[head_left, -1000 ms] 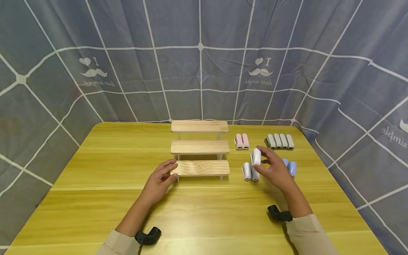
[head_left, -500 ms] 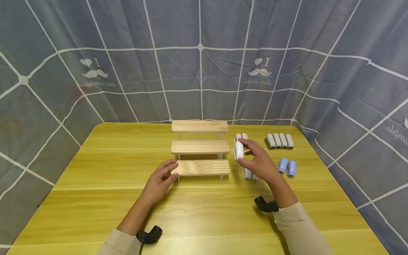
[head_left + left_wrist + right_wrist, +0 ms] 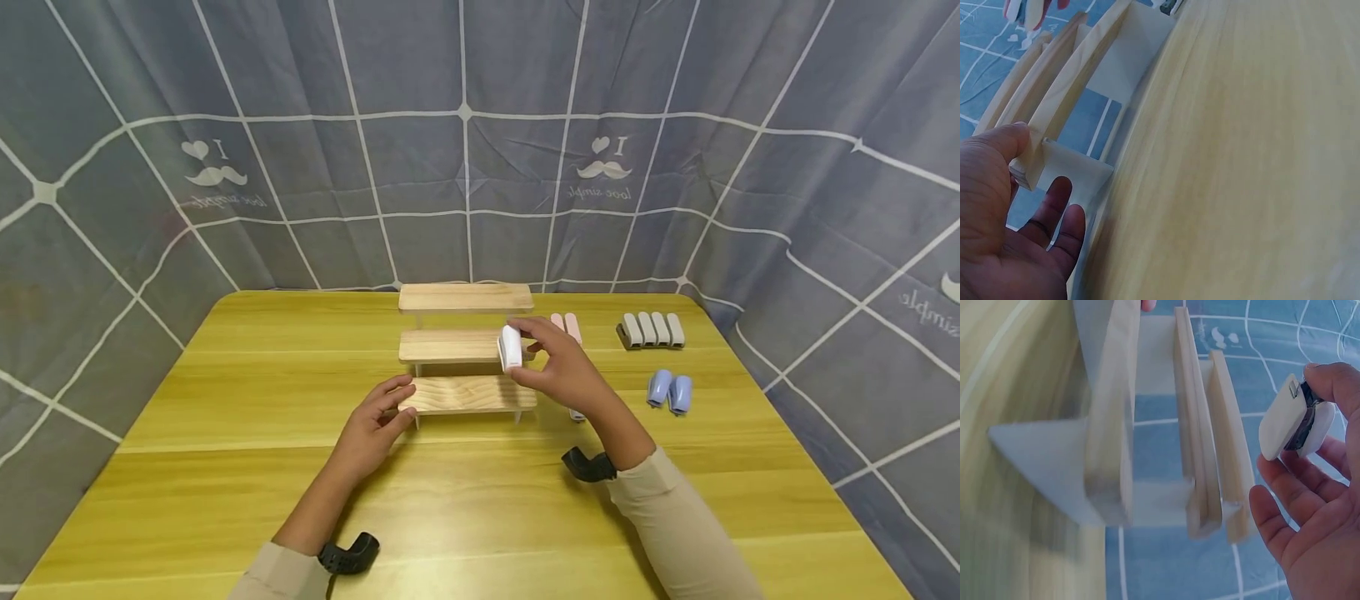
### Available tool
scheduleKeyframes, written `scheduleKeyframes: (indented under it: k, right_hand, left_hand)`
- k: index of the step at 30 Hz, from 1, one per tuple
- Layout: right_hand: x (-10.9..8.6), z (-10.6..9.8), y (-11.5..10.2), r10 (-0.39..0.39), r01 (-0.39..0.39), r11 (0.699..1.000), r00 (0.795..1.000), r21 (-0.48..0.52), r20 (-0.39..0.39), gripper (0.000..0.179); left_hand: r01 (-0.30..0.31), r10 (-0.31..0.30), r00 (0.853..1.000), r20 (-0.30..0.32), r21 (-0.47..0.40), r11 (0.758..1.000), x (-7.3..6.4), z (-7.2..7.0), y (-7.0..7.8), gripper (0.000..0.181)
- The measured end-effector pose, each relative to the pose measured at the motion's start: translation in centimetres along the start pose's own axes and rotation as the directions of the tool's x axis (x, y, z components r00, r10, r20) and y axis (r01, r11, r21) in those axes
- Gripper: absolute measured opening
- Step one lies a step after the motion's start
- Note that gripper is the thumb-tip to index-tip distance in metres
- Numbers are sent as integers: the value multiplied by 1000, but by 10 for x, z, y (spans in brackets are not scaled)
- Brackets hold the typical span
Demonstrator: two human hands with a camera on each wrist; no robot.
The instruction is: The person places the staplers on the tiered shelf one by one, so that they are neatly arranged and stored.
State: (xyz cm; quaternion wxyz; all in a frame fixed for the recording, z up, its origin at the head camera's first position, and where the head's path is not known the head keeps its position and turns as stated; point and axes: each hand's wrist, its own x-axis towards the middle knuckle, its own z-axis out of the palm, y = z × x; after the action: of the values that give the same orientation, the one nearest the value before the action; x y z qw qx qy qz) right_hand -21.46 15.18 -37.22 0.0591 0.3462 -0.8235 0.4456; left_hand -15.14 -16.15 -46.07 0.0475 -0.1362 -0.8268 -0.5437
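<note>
A wooden three-step display stand [image 3: 465,393] with pale supports stands on the table. My left hand [image 3: 369,433] grips the left end of its lowest board; in the left wrist view the thumb [image 3: 1013,139] lies against the board and two fingers extend beside the support. My right hand [image 3: 564,371] pinches a small white stapler [image 3: 510,348] between thumb and fingertips, in the air in front of the middle board's right end. The right wrist view shows the stapler's [image 3: 1285,419] rounded white halves with a dark part between them.
Behind the right hand are pink staplers [image 3: 570,323], partly hidden. Another light stapler [image 3: 577,415] shows just below that hand. Several grey-white staplers [image 3: 653,331] stand in a row farther right, with two blue ones [image 3: 670,392] nearer. A grey-blue curtain [image 3: 465,183] surrounds the table [image 3: 465,517].
My right hand has carried the white stapler leftward from above the light staplers, past the pink ones, to the stand's right side. The left hand keeps its place on the stand.
</note>
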Motion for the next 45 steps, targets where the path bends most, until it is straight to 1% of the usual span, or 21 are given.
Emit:
scheduleKeyframes:
  k: [9, 14, 23, 28, 37, 40, 45]
  right_hand:
    - [23, 16, -7, -11, 11, 1000, 1000, -24, 20, 63]
    - [35, 21, -10, -18, 18, 1000, 1000, -21, 1, 63]
    - [56, 24, -18, -7, 7, 1000, 999, 18, -34, 65]
    - [67, 27, -20, 4, -3, 1000, 1000, 11, -23, 65]
    - [89, 28, -22, 6, -6, 999, 1000, -36, 11, 66]
    - [97, 30, -23, 20, -20, 1000, 1000, -16, 13, 66]
    - [108, 36, -23, 47, -47, 998, 999, 47, 12, 67]
  left_hand:
    - [-4, 4, 1000, -2, 2, 1000, 0, -1, 2, 45]
    - [-7, 7, 1000, 0, 2, 1000, -1, -1, 2, 46]
    - [-9, 9, 1000, 2, -10, 1000, -2, -3, 3, 47]
    - [-8, 8, 1000, 4, -1, 1000, -2, -3, 3, 46]
    - [-7, 7, 1000, 4, -28, 1000, 0, -3, -1, 45]
    - [-7, 8, 1000, 4, -38, 999, 0, -2, 0, 45]
    - [-2, 2, 1000, 1, -39, 999, -1, -3, 2, 45]
